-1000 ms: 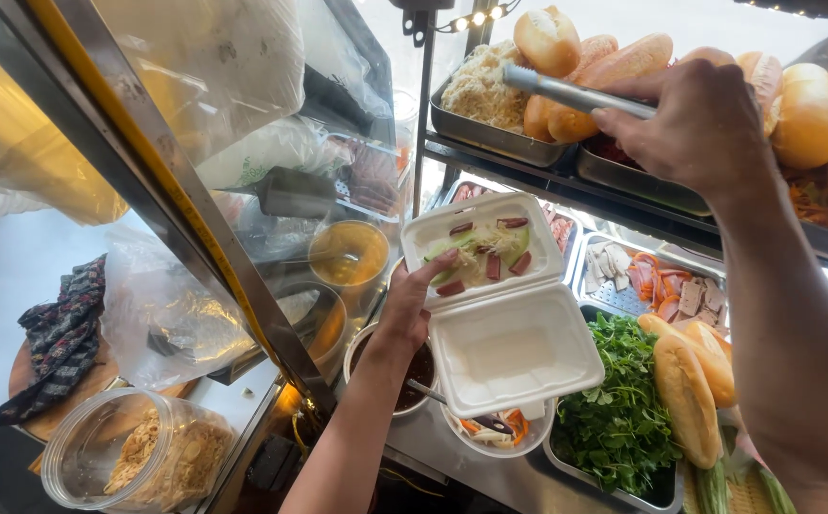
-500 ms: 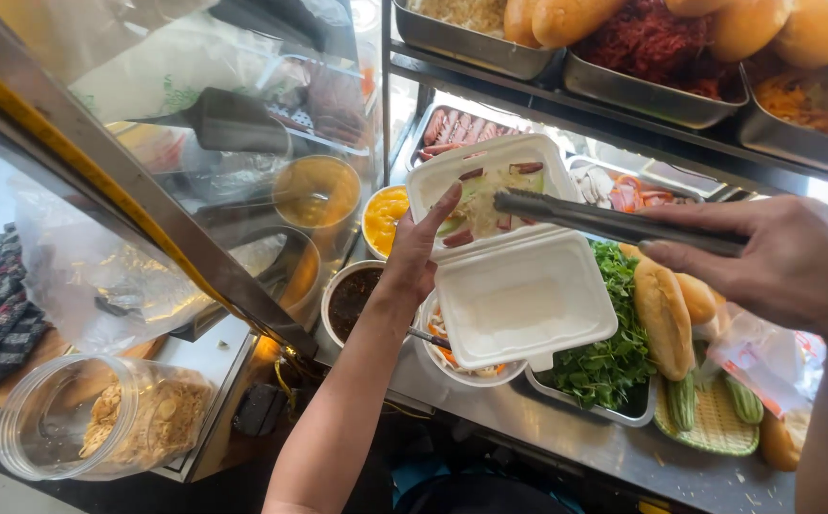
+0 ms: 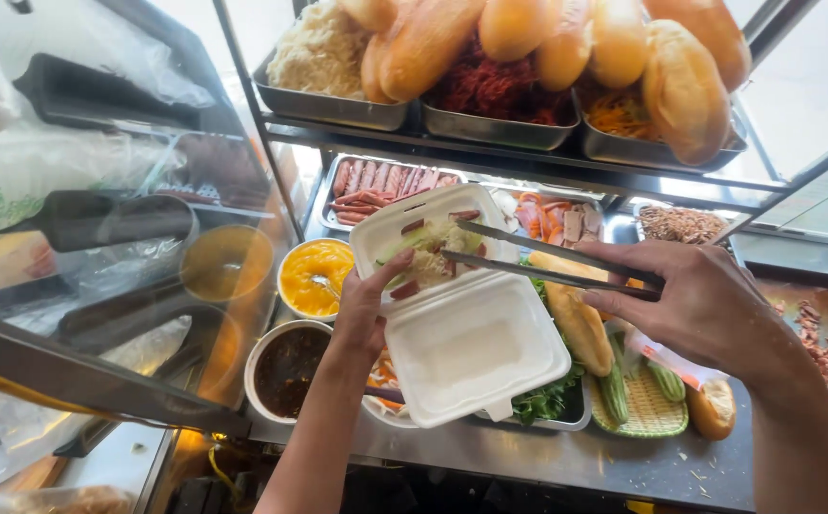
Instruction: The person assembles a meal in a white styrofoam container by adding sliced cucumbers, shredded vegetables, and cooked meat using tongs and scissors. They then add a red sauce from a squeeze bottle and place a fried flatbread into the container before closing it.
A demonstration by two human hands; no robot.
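While the left hand (image 3: 361, 309) clasps the open white foam clamshell box (image 3: 457, 305) above the table (image 3: 623, 462), the right hand (image 3: 709, 305), clenched on metal tongs (image 3: 547, 265) (tips nearly closed), should set filling gently, box level.

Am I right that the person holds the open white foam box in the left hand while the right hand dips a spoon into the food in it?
Not quite: the right hand holds metal tongs, not a spoon, as the head view shows. The left hand does hold the open white foam box, and the tong tips reach the food in it.
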